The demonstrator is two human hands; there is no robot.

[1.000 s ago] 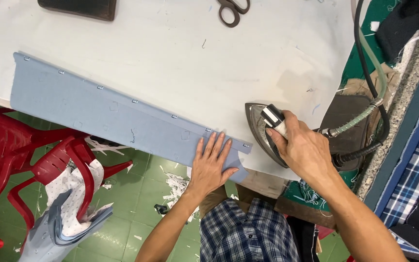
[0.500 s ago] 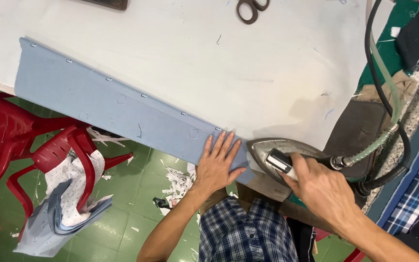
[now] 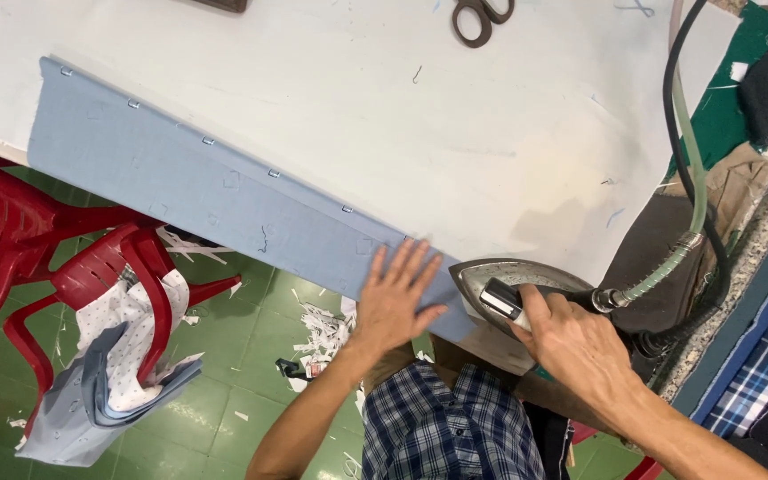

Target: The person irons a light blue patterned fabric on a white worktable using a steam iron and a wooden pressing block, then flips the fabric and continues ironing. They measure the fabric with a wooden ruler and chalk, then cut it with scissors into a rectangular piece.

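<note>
A long blue fabric strip (image 3: 215, 196) with small metal clips along its upper edge lies across the near edge of the white padded table (image 3: 331, 89). My left hand (image 3: 397, 298) lies flat, fingers spread, on the strip's right end. Just to its right, my right hand (image 3: 571, 342) grips the handle of a grey steam iron (image 3: 513, 280), whose pointed soleplate rests on the strip's right end, next to my left fingers. A green hose (image 3: 682, 178) and a black cable run from the iron toward the upper right.
Scissors (image 3: 482, 16) lie at the table's far edge. Red plastic chairs (image 3: 64, 258) stand at the lower left with pale cloth draped on them. Paper scraps litter the green floor (image 3: 260, 356). Dark fabrics and plaid cloth (image 3: 757, 373) pile at the right.
My right hand has slid the iron down and leftward onto the strip's right end, up to my left hand. My left hand stays flat on the strip.
</note>
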